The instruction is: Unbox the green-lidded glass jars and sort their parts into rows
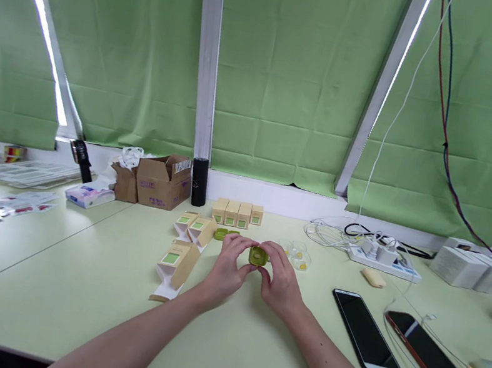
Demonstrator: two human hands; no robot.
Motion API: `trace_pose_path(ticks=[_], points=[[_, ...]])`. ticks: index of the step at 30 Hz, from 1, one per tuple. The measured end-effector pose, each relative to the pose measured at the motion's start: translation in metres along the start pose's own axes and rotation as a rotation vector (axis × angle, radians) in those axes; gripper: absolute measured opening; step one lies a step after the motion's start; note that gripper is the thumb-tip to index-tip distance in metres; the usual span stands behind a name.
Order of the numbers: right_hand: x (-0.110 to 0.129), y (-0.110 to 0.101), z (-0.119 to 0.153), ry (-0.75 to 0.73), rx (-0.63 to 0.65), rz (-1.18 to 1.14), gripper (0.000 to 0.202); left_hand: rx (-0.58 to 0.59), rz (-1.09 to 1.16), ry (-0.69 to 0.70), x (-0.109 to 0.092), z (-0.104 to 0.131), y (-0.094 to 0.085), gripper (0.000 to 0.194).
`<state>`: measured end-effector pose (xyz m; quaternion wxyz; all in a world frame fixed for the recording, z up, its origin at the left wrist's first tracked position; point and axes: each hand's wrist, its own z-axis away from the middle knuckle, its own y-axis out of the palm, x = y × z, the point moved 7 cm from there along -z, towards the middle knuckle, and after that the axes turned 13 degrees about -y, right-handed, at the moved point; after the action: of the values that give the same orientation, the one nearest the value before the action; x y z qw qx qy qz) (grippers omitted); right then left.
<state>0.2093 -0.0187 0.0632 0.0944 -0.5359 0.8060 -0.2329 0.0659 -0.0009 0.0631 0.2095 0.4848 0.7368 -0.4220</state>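
One wide table (113, 287) carries the whole work, and from my distant place I see enough free surface in front of the forearms to work low over it. Three opened cartons (185, 262) lie at the left, so I should not let the left elbow swing into them. My left hand (227, 268) and right hand (282, 282) meet near the middle, just before the clear tray (297, 256). Between them is the small green case (258, 256); fingers and thumbs of both hands are closed on its edges, from above and below. I judge an even, light pressure is best, because a hard squeeze could make it slip. Whether its bottom touches anything, I cannot tell.
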Motion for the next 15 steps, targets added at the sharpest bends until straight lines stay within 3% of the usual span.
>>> trace_pose_path(ticks=[5, 15], points=[[0.006, -0.010, -0.005, -0.059, -0.055, 0.120, 0.047, -0.040, -0.028, 0.000, 0.001, -0.001, -0.002, 0.046], [0.011, -0.014, -0.005, -0.087, -0.084, 0.375, 0.023, -0.050, -0.137, 0.190, -0.010, 0.008, 0.003, 0.050]])
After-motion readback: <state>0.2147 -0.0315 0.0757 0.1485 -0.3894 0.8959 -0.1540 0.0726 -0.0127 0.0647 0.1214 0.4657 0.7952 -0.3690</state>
